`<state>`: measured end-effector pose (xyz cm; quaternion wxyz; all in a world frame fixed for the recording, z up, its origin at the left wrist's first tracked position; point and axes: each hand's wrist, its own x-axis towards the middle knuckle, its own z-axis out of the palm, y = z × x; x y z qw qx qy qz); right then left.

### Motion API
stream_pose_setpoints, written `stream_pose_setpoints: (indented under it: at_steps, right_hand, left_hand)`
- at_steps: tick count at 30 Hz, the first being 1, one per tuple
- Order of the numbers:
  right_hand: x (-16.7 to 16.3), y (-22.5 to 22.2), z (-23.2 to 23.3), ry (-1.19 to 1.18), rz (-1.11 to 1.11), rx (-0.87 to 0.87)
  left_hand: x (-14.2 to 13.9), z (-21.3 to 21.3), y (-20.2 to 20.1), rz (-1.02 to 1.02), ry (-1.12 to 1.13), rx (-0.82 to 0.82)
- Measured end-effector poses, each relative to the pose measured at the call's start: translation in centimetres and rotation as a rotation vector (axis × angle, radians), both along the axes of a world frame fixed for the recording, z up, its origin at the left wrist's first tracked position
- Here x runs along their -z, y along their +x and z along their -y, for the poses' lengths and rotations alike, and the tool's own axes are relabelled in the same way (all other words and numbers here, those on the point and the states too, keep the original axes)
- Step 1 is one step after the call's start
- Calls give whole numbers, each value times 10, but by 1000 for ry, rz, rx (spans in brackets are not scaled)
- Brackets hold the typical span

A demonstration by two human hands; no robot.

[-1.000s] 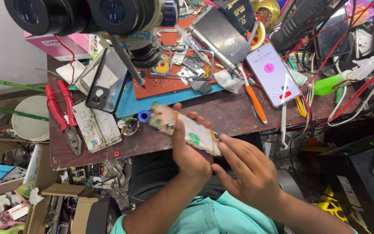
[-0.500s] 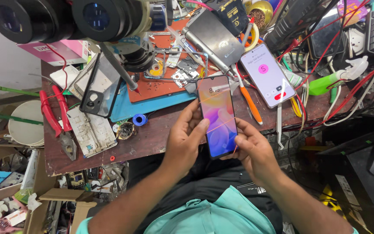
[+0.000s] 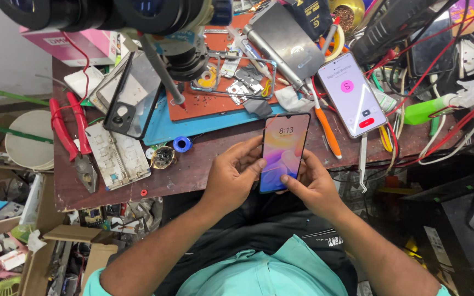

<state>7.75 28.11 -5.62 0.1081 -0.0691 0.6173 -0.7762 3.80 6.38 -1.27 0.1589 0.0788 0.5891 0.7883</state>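
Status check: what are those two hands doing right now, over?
Left hand and right hand grip lit phone, screen up. Held over bench edge. Nothing blocking; second phone lies apart.

Bright, even light from overhead, colours saturated, shadows soft & short under tools on the bench (image 3: 204, 164). Lit phone screen (image 3: 282, 152) in hands is sharp, no blowout; 2nd phone (image 3: 352, 94) w/ white screen slightly overexposed. Mild glare on the metal plate (image 3: 289, 41). Microscope (image 3: 111, 13) at top is close to lens, dark & soft-focus. Wide-angle bend at edges, bench lines curve. Lower right corner falls into deep shadow. No motion blur on hands.
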Motion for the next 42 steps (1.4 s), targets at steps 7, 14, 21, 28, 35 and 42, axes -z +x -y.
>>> stream_pose_setpoints:
  at_steps: [7,14,21,28,35,42]
  right_hand:
    - [16,-1,-1,-29,104,-56]
    - [24,7,7,25,46,-53]
    - [19,8,11,46,38,-37]
    - [12,7,12,23,133,-4]
    - [23,7,2,-140,184,-18]
    - [12,5,4,-47,162,-49]
  left_hand:
    - [-19,10,-2,-172,-171,-99]
    - [-31,19,-9,-227,-368,-219]
    - [-23,22,-11,-221,-237,-204]
    - [-15,18,-11,-100,-13,-193]
    - [-2,14,-15,-123,-121,-139]
    - [9,11,-16,-112,-59,-143]
